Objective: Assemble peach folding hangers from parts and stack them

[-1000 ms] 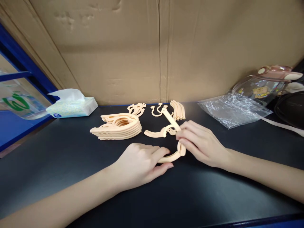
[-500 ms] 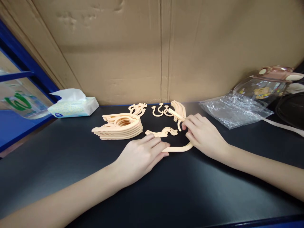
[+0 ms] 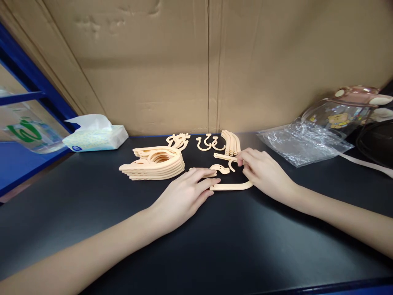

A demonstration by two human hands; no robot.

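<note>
My right hand (image 3: 265,172) is closed around the bend of a cream plastic hanger piece (image 3: 231,187), whose long bar runs left along the table; its upper arm (image 3: 224,156) and a small curved hook stick out beside my fingers. My left hand (image 3: 187,196) has its fingers apart, some by the left end of that bar and one over a loose curved hanger part (image 3: 221,169). That loose part is partly covered by the fingers. To the left lies a stack of folded cream hanger pieces (image 3: 156,168).
Behind the hands lie several loose hooks (image 3: 178,141), two more hooks (image 3: 204,145) and a row of curved arms (image 3: 231,141). A tissue pack (image 3: 96,137) stands at the left. A clear plastic bag (image 3: 301,141) lies at the right, on the black table (image 3: 199,262) before a cardboard wall.
My left hand has loosened from the bar, its fingers spreading forward onto the loose curved part. My right hand has tilted the held piece, bringing its upper arm lower and flatter.
</note>
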